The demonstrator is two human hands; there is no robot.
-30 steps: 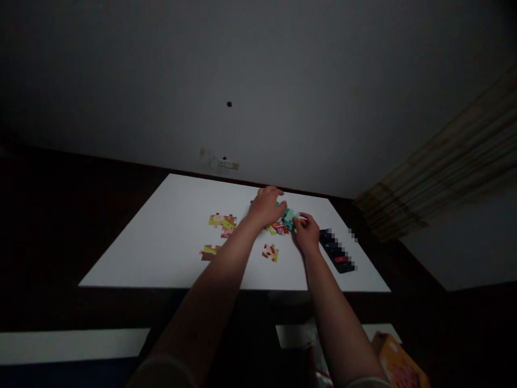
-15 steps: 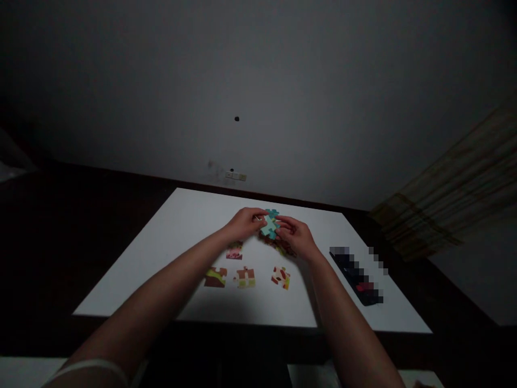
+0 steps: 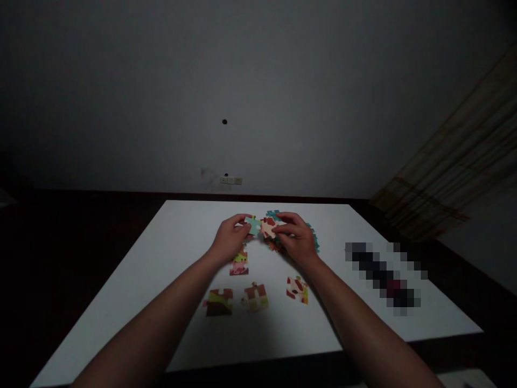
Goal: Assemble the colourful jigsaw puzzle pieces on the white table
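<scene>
While the left hand point(image 3: 228, 237) pinches a teal piece point(image 3: 253, 225), the right hand point(image 3: 301, 240) a pink piece point(image 3: 267, 227), apparent matching needs careful aligning.

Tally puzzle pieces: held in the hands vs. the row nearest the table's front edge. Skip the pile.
Held: 2 (mint piece in left hand, cream-and-brown piece in right hand)
Front row: 3 (green-and-brown piece, brown-and-yellow piece, cream-and-red piece)
Total: 5
</scene>
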